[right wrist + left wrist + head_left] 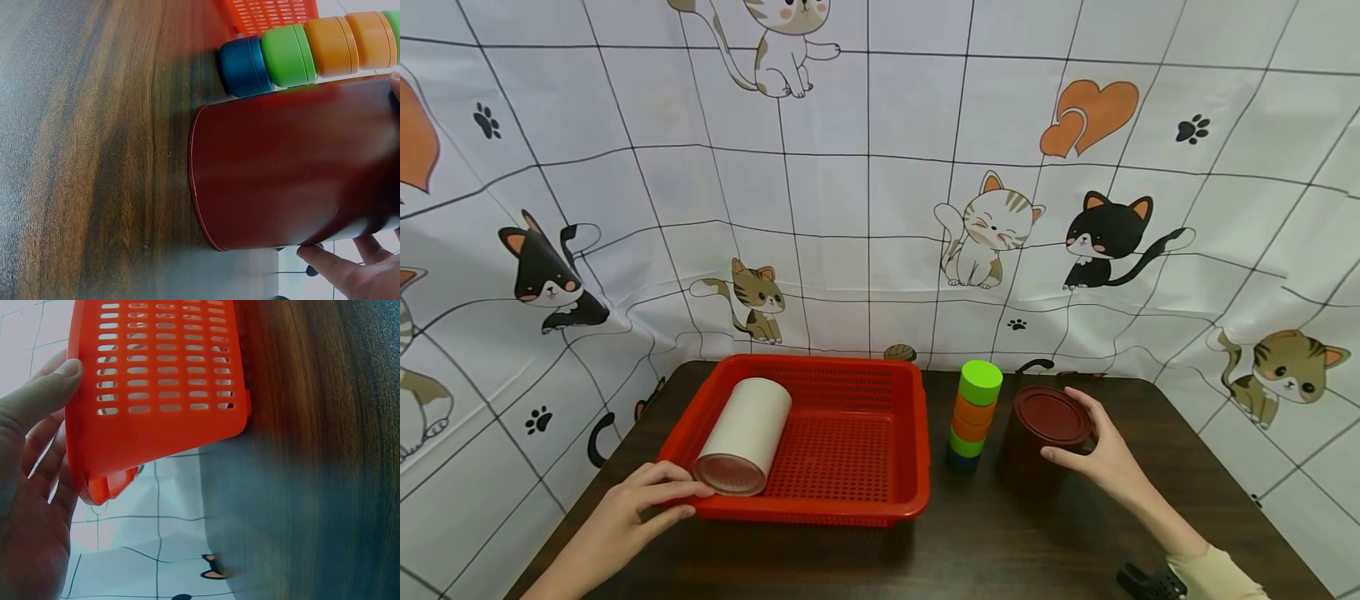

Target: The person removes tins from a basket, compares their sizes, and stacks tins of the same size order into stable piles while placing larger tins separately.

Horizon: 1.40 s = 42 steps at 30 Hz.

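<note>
My left hand [628, 517] pinches the front left rim of a red plastic basket [820, 507], thumb on the outside in the left wrist view. Inside that basket, a white cylindrical can [747, 429] lies tilted against the left side, its round end facing me. On the right, my right hand [1105, 454] grips a dark red canister [294, 169] near its lid [1052, 415], thumb and fingers on opposite sides. The canister stands upright, its base at the tabletop. Just left of it rises a stack of small green, orange and dark blue round pieces [973, 417].
The dark wooden table [985, 550] carries everything. Behind it hangs a white gridded sheet [865, 208] printed with cats, paws and hearts. A black band [1150, 582] sits at my right wrist beside a pale sleeve [1213, 575].
</note>
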Motion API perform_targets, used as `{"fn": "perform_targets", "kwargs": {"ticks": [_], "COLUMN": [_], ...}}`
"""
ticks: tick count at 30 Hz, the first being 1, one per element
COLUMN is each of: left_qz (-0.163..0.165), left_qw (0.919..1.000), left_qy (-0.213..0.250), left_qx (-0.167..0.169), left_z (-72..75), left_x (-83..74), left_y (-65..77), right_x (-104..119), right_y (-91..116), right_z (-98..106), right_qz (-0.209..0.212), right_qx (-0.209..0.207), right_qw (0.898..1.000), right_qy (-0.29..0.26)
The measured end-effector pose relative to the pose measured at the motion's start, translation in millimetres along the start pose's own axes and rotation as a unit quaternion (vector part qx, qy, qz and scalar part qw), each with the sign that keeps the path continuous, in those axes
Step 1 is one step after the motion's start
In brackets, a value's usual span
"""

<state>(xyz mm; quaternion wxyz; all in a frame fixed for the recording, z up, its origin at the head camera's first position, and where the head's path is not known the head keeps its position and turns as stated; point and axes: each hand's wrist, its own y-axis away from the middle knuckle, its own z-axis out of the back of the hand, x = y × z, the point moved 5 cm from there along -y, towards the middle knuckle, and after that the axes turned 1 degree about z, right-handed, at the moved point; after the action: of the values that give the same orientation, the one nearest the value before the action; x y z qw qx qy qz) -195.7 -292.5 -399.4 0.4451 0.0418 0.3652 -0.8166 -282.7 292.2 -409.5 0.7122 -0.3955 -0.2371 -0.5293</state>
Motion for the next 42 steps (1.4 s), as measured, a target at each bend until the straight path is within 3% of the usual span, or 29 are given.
{"fn": "perform_targets", "kwargs": {"ticks": [7,12,17,24,31,34,42], "left_qz": [0.003,-0.002,-0.009,-0.018,-0.008,0.014,0.065], "left_qw": [1.0,1.0,0.9999,0.9989,0.9949,0.9924,0.9903], "left_qy": [-0.003,-0.007,-0.008,-0.035,-0.081,-0.098,-0.081], "left_qx": [0.005,0.002,-0.004,-0.026,-0.059,-0.073,-0.092], "left_z": [-0.2,0.7,1.1,2.6,4.2,5.0,8.5], "left_x": [0.5,0.0,-0.1,-0.6,-0.2,1.6,7.2], "left_y": [0.1,-0.8,-2.0,-0.8,2.6,5.8,15.2], "right_x": [5.4,20.3,48.2,99.3,144.0,161.7,199.2], "right_y": [-2.4,-9.5,-16.4,-30.8,-50.4,-56.9,-77.6], "right_z": [2.0,11.9,25.9,30.3,9.9,-6.0,-62.3], "right_qz": [0.031,0.05,0.077,0.178,0.233,0.254,0.302], "right_qx": [-0.002,-0.008,-0.028,-0.059,-0.015,0.014,0.099], "right_qw": [0.999,0.999,0.995,0.981,0.97,0.963,0.942], "right_qy": [-0.014,0.01,0.054,0.056,0.071,0.084,0.104]}}
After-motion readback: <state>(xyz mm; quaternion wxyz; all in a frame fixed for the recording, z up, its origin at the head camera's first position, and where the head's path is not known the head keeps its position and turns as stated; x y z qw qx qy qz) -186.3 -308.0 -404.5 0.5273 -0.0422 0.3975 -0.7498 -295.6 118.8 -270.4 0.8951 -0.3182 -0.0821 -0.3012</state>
